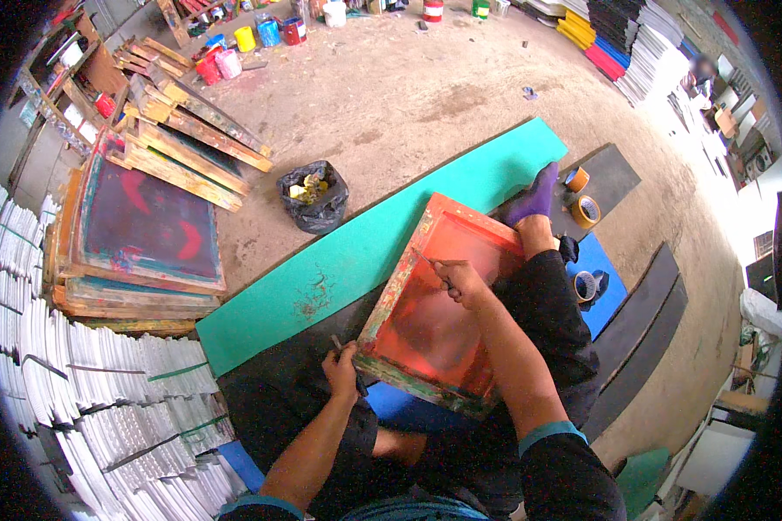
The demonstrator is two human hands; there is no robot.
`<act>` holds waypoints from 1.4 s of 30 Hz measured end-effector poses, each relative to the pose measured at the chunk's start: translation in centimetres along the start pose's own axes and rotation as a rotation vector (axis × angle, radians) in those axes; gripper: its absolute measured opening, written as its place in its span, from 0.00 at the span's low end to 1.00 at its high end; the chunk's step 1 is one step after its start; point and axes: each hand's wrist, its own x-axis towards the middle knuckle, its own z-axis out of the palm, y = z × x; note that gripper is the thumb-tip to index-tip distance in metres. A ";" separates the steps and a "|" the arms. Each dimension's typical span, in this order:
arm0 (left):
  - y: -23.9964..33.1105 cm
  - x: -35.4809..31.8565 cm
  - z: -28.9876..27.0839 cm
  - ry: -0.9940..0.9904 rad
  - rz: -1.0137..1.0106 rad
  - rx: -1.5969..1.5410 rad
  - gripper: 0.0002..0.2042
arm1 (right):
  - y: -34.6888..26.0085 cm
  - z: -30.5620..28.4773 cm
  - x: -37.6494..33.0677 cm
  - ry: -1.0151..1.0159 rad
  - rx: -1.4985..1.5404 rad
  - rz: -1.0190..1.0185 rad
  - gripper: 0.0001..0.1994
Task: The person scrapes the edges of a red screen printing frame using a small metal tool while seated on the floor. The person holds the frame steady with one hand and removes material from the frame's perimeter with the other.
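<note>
A wooden screen-printing frame with orange-red stained mesh lies tilted across my lap, its rails crusted with paint. Over the mesh, near the left rail, is my right hand; its fingers are closed round a thin, pointed item whose kind is too small to tell. My left hand sits beside the frame's lower left corner. It is wrapped round a slim dark tool, which pokes out above and below the fist. My foot in a purple sock rests by the frame's far right corner.
A long green foam sheet runs under the frame. Tape rolls lie to the right. Beyond the green sheet stands a black bag with scraps. Stacked screens and bundled white sheets line the left; paint buckets stand far back.
</note>
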 end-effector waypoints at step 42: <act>0.0 -0.1 0.6 -0.049 -0.017 -0.013 0.13 | -1.8 2.0 -0.4 0.398 -0.712 -0.322 0.16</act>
